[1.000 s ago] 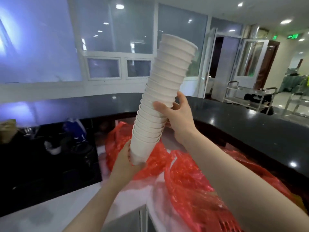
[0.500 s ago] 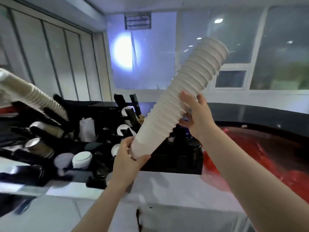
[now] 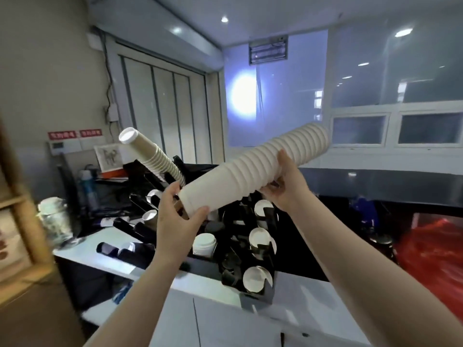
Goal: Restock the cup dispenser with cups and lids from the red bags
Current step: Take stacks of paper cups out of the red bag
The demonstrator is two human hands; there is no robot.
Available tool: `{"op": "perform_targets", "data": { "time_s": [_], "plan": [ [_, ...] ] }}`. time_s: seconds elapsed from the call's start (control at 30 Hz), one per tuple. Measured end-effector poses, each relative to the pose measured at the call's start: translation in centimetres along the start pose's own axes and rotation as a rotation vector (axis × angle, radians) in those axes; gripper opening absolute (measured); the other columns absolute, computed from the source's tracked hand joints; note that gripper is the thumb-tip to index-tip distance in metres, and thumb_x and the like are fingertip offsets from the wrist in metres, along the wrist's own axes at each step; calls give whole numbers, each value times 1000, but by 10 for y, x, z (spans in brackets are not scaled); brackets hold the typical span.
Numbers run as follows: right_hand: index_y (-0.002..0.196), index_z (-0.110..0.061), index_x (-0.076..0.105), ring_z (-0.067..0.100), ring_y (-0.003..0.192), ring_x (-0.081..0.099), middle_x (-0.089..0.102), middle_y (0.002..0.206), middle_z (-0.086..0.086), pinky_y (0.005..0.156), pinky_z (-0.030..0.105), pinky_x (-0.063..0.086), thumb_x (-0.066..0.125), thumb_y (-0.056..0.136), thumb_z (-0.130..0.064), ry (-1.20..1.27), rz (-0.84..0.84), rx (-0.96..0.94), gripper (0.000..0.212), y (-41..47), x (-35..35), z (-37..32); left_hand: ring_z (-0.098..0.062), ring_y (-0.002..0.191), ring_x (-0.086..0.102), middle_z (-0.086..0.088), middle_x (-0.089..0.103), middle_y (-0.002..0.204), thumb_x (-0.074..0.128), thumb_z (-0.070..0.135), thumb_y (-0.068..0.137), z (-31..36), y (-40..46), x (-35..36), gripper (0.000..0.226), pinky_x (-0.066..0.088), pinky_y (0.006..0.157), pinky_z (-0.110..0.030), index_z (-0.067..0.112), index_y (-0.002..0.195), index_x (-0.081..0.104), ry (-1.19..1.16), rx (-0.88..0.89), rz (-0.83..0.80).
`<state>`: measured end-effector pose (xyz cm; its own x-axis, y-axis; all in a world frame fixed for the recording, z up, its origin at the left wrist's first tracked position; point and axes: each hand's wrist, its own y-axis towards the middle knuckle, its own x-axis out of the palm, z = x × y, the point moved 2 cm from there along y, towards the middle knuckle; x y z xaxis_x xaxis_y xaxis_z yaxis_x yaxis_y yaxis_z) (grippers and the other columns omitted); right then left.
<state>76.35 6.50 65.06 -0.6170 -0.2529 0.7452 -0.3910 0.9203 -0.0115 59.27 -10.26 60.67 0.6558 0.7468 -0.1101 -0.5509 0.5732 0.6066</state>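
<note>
Since half a second ago the long stack of white cups [image 3: 253, 171] has tipped lower, closer to level, and sits right above the black cup dispenser [image 3: 246, 249] on the white counter [image 3: 295, 291], with a red bag [image 3: 431, 249] at far right. From the head view, the left hand [image 3: 179, 216] grips the stack's closed bottom end while the right hand [image 3: 285, 186] curls around its middle; a second cup stack [image 3: 152, 159] juts up-left from the dispenser.
</note>
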Motion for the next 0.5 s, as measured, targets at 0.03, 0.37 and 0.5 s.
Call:
{"op": "perform_targets", "data": {
  "time_s": [0.03,0.37,0.5],
  "plan": [
    [127,-14,49,35,95,63,55,120,10,69,51,58,75,79,-41,44,-18,22,60,7,5,2,-2,109,56,6,46,131,77,13,77,8,6,-2,73,52,87,-26,25,137,36,-39,15,53],
    [117,-13,56,31,86,72,66,109,16,69,46,59,68,81,-53,244,-201,113,55,65,49,20,5,98,63,27,62,109,79,22,74,79,82,-6,62,53,87,-29,34,130,53,-66,181,176],
    [116,-14,58,32,98,69,67,111,16,69,43,58,63,83,-58,271,-195,145,56,92,48,25,-11,117,55,13,57,127,77,18,76,101,104,14,62,46,102,-38,28,133,54,-17,220,172]
  ]
}}
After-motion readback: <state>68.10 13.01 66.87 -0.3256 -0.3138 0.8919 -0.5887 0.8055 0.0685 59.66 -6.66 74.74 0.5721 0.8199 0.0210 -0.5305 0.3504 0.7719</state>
